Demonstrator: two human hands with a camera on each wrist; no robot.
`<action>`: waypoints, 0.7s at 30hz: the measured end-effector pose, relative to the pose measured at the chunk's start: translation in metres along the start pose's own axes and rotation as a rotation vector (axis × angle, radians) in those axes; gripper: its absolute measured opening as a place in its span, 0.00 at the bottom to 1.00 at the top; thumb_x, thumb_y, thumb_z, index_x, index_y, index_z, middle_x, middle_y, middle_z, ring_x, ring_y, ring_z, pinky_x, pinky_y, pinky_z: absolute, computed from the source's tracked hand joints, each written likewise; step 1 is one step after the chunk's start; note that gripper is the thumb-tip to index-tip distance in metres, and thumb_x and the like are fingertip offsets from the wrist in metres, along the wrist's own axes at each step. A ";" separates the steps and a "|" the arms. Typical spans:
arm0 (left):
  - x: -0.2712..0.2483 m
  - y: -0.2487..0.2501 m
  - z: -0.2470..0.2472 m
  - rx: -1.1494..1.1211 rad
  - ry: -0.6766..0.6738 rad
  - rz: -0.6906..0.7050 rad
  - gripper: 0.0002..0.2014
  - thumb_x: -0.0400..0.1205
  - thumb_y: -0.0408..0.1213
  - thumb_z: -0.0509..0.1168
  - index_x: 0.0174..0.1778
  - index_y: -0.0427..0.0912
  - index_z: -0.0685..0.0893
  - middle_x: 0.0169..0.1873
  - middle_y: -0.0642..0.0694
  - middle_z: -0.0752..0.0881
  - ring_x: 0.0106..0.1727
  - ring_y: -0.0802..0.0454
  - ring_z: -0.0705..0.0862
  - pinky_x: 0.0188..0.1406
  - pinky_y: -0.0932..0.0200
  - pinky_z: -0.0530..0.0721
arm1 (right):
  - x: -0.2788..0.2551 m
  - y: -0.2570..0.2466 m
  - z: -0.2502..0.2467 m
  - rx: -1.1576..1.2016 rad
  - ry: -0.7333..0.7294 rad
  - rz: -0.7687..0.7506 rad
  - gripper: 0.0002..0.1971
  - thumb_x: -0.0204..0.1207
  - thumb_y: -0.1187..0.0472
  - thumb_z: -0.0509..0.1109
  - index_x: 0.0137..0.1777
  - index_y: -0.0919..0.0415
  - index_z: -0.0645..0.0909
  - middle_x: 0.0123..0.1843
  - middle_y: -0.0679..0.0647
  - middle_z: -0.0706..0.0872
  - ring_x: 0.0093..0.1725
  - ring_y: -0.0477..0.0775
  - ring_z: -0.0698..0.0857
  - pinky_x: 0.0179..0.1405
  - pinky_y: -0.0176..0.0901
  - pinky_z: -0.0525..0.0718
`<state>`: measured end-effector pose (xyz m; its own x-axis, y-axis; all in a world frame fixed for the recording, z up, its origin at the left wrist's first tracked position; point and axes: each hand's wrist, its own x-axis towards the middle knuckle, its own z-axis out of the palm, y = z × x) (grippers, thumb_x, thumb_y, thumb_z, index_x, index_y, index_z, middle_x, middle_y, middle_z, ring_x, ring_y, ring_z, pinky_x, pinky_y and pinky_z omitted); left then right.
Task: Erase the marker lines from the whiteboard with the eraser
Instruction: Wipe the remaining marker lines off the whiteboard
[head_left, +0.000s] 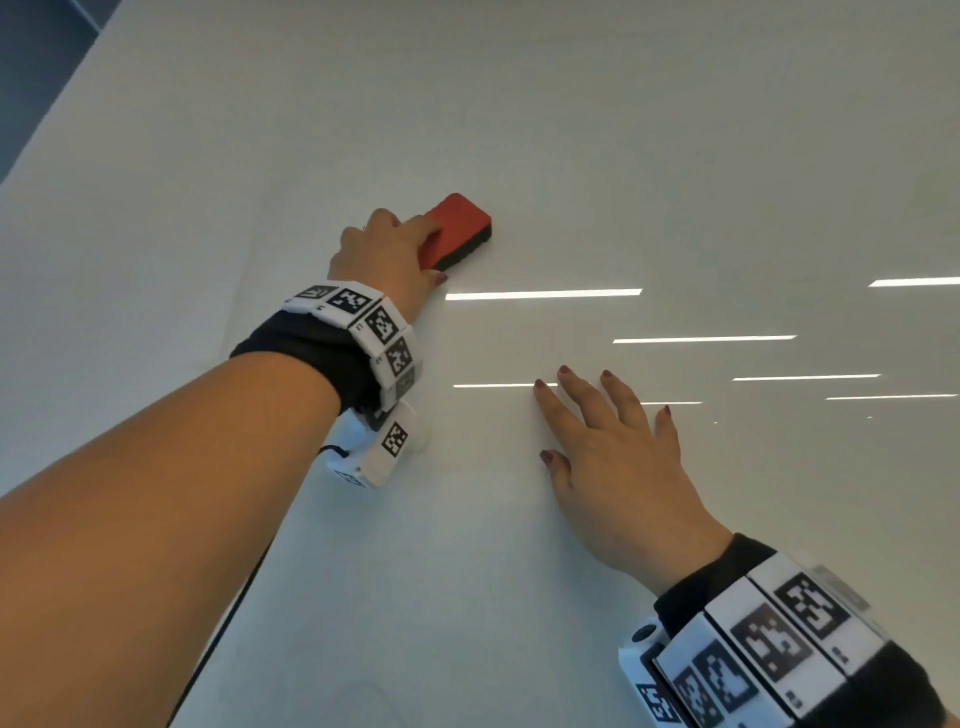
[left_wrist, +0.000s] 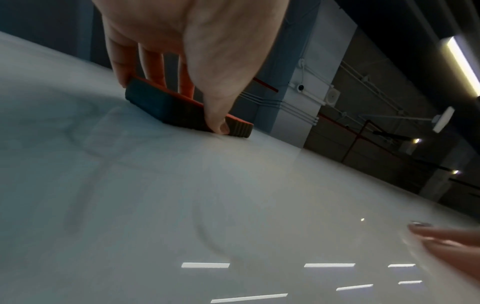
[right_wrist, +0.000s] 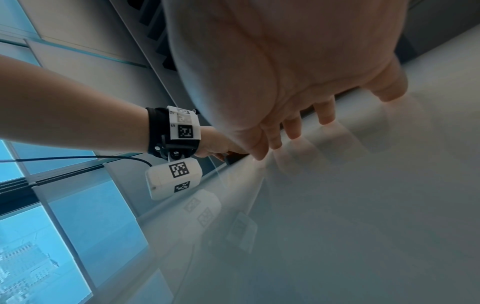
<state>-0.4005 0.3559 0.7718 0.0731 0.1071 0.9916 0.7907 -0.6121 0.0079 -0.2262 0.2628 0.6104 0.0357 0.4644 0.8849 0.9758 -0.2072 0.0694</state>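
At about eleven o'clock from your right hand (head_left: 618, 467), your left hand (head_left: 382, 254) grips the eraser (head_left: 460, 228), fingers over its red top and thumb on its side, dark pad flat against the whiteboard (head_left: 519, 571). Your right hand holds nothing and lies with fingers straight and spread, fingertips on the board, well apart from the eraser with only bare board between them. Across the glossy board, toward three o'clock, you see bright reflections of ceiling lights (head_left: 543, 294), and the wrist views show windows (right_wrist: 39, 257) and a wall-mounted camera (left_wrist: 300, 87) beyond the board's edge.
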 end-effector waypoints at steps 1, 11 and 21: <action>0.001 -0.004 -0.001 0.001 0.002 -0.012 0.26 0.81 0.49 0.64 0.76 0.56 0.67 0.66 0.40 0.72 0.64 0.35 0.71 0.61 0.44 0.74 | 0.000 0.000 0.000 0.000 0.000 -0.001 0.29 0.86 0.49 0.46 0.83 0.42 0.38 0.84 0.40 0.37 0.83 0.53 0.35 0.79 0.68 0.46; -0.003 -0.048 -0.003 0.036 0.057 -0.205 0.24 0.82 0.47 0.63 0.75 0.54 0.69 0.66 0.37 0.70 0.65 0.34 0.70 0.60 0.42 0.73 | 0.000 -0.002 0.001 -0.008 0.003 0.004 0.29 0.86 0.48 0.46 0.83 0.43 0.38 0.84 0.41 0.37 0.83 0.54 0.35 0.79 0.69 0.46; -0.001 0.005 0.011 0.094 0.031 -0.045 0.24 0.85 0.48 0.58 0.78 0.57 0.65 0.66 0.40 0.68 0.65 0.36 0.67 0.59 0.44 0.70 | -0.001 -0.004 0.001 0.005 -0.005 0.018 0.29 0.86 0.48 0.46 0.84 0.43 0.38 0.85 0.41 0.38 0.83 0.54 0.35 0.79 0.69 0.46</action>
<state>-0.3902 0.3613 0.7692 0.0181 0.1079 0.9940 0.8462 -0.5311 0.0422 -0.2296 0.2639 0.6091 0.0539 0.4652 0.8836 0.9762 -0.2107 0.0514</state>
